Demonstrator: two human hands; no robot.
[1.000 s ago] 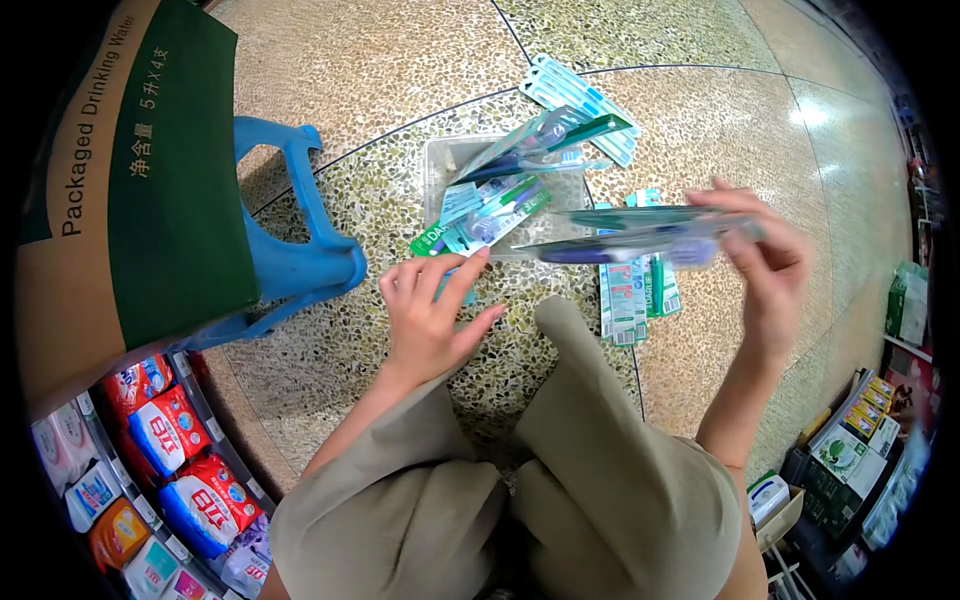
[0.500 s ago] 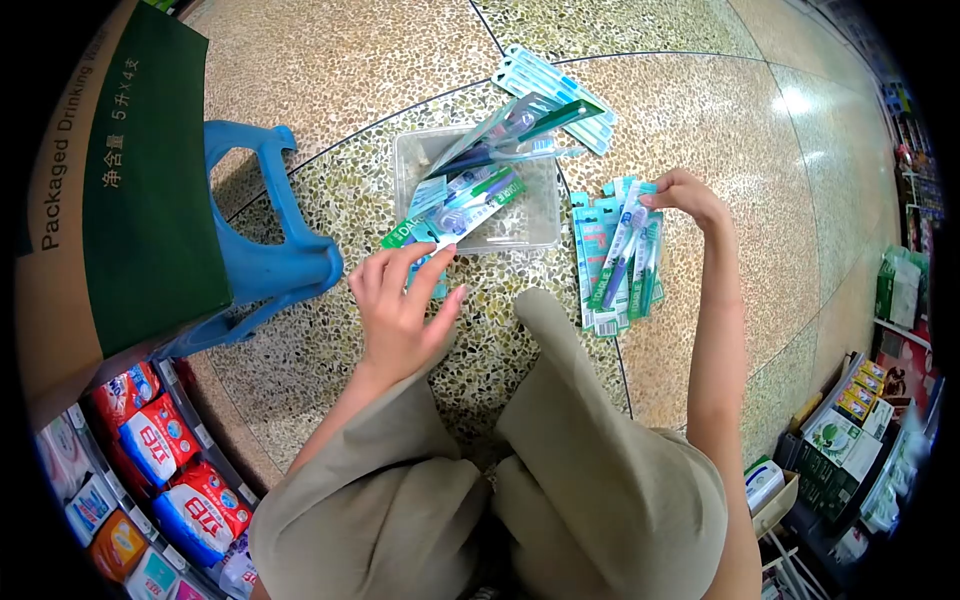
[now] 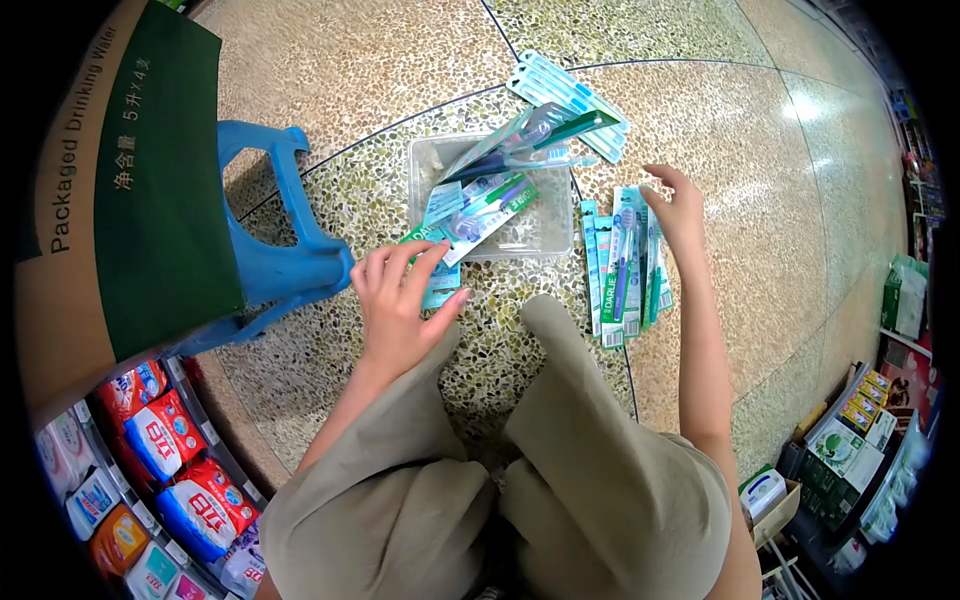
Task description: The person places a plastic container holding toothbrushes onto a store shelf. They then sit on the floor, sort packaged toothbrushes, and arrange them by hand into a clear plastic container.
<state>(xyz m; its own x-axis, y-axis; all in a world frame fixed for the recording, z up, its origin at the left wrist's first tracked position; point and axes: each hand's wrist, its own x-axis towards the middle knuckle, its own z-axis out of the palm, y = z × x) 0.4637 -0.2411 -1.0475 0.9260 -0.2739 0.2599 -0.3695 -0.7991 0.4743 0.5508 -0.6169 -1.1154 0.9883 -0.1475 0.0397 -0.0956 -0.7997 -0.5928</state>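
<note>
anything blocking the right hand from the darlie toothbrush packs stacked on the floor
Nothing visible does. The right hand is beside the upper end of the stacked Darlie toothbrush packs; the clear plastic tub sits left of them, out of that path.

Loose, plain grey-khaki trousers (image 3: 615, 480), bare forearms (image 3: 706, 350)

Remotely, I see a speckled terrazzo floor (image 3: 780, 260), crossed by dark seams (image 3: 500, 30) — light glare (image 3: 805, 108) shines off it at two o'clock. Toward ten I make out a blue stool (image 3: 295, 265), partly behind a brown-and-green carton (image 3: 165, 200). A stocked shelf (image 3: 210, 430) lies at eight — boxed goods (image 3: 840, 450) at four.
</note>
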